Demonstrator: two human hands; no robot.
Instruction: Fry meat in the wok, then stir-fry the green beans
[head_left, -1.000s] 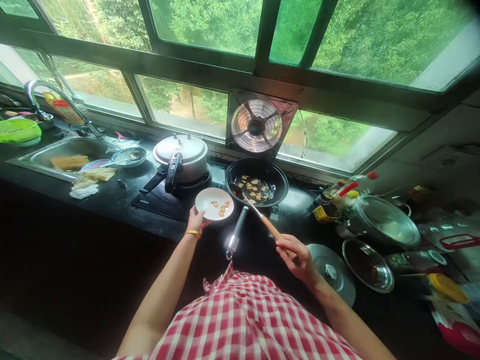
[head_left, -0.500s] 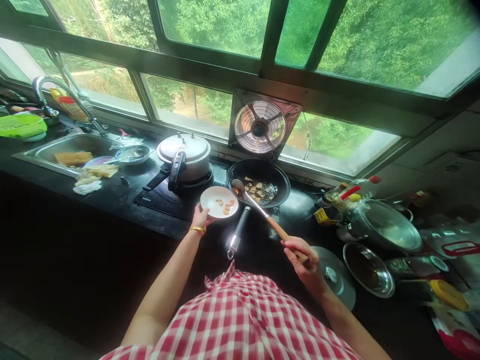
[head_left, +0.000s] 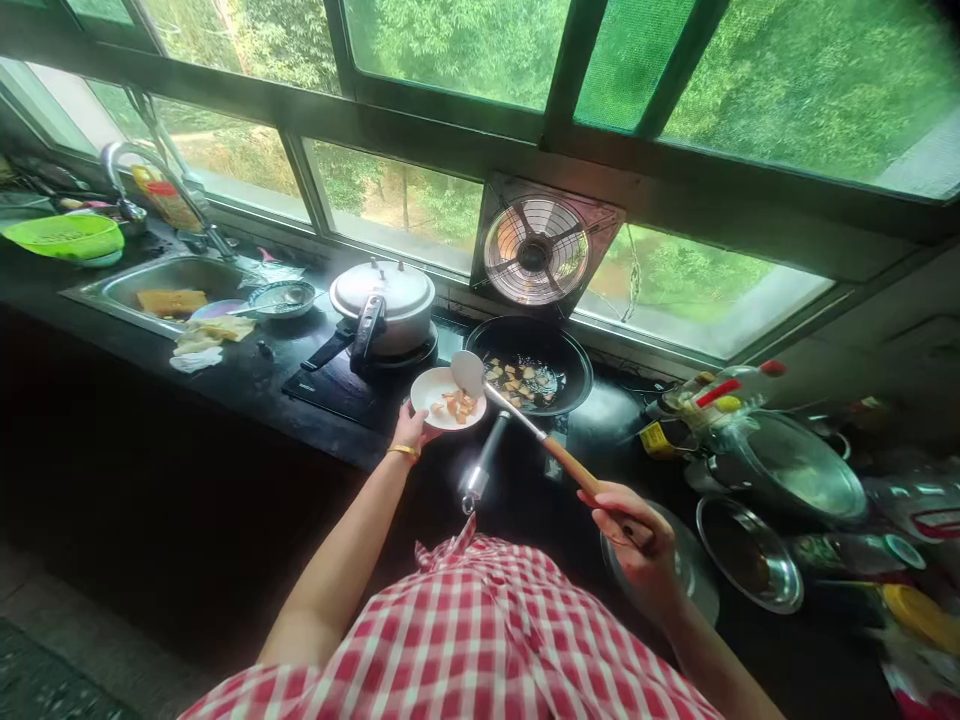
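My left hand (head_left: 411, 430) is closed on the near left rim of a small white plate (head_left: 429, 388), held beside the wok. Several light-brown food pieces (head_left: 457, 405) lie on the plate. My right hand (head_left: 634, 525) grips the wooden handle of a ladle (head_left: 469, 373), whose metal bowl is tipped over the plate's right side. The black wok (head_left: 577, 370) holds more browned pieces in oil, and its handle (head_left: 487, 462) points toward me.
Left of the wok, a pressure cooker (head_left: 386, 300) stands on a black cooktop (head_left: 330, 395). Farther left is the sink (head_left: 112, 290) with a green basket (head_left: 64, 237). A fan (head_left: 534, 255) sits behind the wok. At right are a metal bowl (head_left: 750, 555), a large pot (head_left: 799, 465) and bottles.
The ladle has moved from the wok's left edge to over the plate and turned over. More pieces now lie on the plate. The whole view has shifted slightly.
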